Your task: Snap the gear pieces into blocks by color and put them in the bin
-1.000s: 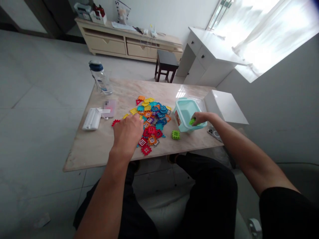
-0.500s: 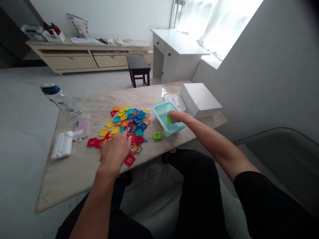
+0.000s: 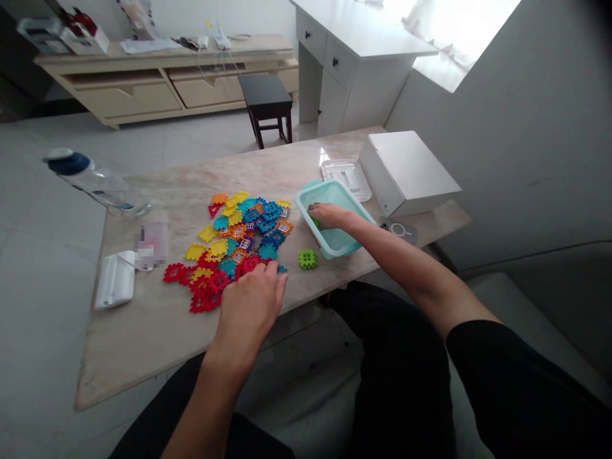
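A heap of flat coloured plastic puzzle tiles (image 3: 239, 236) lies on the marble table (image 3: 157, 331). My left hand (image 3: 253, 306) rests palm down at the heap's near edge, fingers together and flat over some tiles. My right hand (image 3: 325, 215) reaches inside the teal plastic bin (image 3: 335, 220), its fingers curled by a green tile (image 3: 315, 222) at the bin's bottom. Whether that hand holds the tile I cannot tell. A second green tile (image 3: 308, 258) lies on the table just left of the bin.
A white box (image 3: 406, 169) and a clear lid (image 3: 347, 178) sit beyond the bin. A phone (image 3: 399, 229) lies near my right forearm. A water bottle (image 3: 90, 182), a pink card (image 3: 150, 245) and a white case (image 3: 112, 287) lie left. A dark stool (image 3: 265, 102) stands behind.
My left hand slid right and nearer along the heap's edge, uncovering red tiles. My right hand went deeper into the bin with the green tile. The camera tilted down.
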